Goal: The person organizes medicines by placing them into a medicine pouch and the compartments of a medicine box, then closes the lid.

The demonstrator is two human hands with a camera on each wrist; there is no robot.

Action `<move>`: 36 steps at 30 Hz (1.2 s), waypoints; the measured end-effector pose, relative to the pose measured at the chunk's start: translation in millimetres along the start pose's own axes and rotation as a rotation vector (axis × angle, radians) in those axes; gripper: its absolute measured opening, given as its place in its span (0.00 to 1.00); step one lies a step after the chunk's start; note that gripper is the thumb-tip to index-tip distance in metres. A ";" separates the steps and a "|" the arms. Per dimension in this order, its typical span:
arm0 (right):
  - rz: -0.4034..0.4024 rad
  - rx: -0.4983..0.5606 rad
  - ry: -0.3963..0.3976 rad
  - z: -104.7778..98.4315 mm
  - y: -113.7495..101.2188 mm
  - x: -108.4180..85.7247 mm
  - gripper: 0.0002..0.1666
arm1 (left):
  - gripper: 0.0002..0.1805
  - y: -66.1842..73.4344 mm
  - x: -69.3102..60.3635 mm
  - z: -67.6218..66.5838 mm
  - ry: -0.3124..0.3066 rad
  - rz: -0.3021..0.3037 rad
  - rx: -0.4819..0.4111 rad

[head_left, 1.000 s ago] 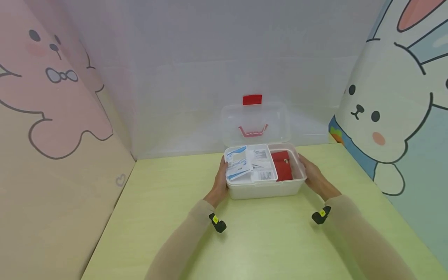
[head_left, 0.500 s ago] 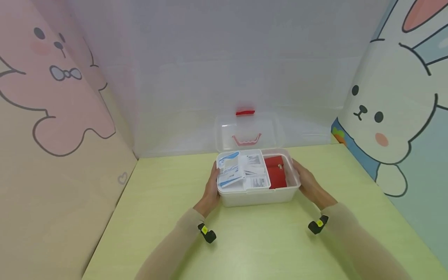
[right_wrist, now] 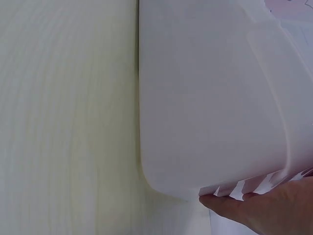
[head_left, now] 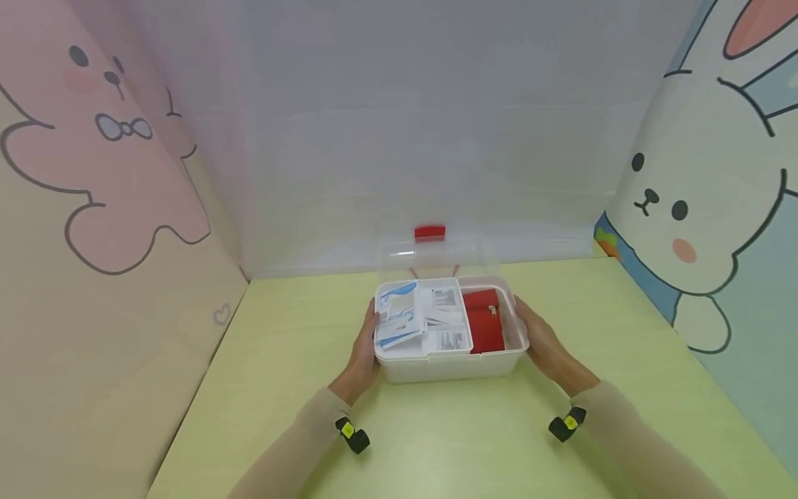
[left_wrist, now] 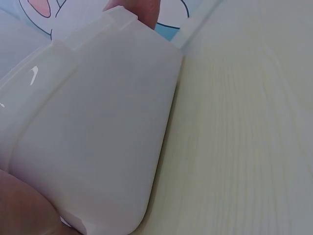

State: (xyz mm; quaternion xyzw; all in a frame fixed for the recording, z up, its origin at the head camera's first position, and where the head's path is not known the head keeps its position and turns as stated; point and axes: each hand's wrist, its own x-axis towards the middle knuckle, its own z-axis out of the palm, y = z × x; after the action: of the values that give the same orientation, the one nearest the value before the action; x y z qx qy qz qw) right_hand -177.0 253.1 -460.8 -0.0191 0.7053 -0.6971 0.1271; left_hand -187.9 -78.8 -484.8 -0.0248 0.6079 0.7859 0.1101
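A white plastic first-aid box [head_left: 449,371] sits on the table in the head view, its clear lid [head_left: 474,253] standing up behind it. My left hand [head_left: 363,352] holds the box's left end and my right hand [head_left: 548,348] its right end. Inside, a white tray [head_left: 469,319] carries a blue-and-white packet [head_left: 399,315] and other small white packets [head_left: 445,315]. To the tray's right lies a red zipped pouch [head_left: 485,329]. Both wrist views show the box's smooth wall [left_wrist: 98,127], with fingertips [right_wrist: 220,204] against its end in the right one.
A red latch [head_left: 430,232] tops the lid. The pale yellow-green table [head_left: 449,443] meets a whitish back wall [head_left: 349,173]. Side panels with a pink cartoon animal [head_left: 134,180] and a white cartoon rabbit [head_left: 679,249] bound the table.
The box has come nearer to me and slightly left, both hands moving with it. Its lid has tilted, so the red latch now sits lower.
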 end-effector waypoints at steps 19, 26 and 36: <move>0.056 -0.034 0.063 27.1 0.2 -29.1 0.37 | 0.32 0.4 -34.7 -17.0 -0.048 -0.004 -0.004; 0.064 -0.025 0.068 32.3 1.5 -39.8 0.38 | 0.31 -1.0 -44.0 -19.9 -0.068 -0.002 0.002; 0.070 -0.059 0.057 33.4 3.1 -44.6 0.38 | 0.31 -0.1 -49.9 -23.5 -0.081 0.011 0.029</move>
State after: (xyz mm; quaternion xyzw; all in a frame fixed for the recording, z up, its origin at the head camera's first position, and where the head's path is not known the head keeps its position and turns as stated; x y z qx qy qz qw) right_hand -126.6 229.6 -456.9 0.0218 0.7291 -0.6714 0.1309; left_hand -141.6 -108.5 -482.3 0.0119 0.6146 0.7779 0.1306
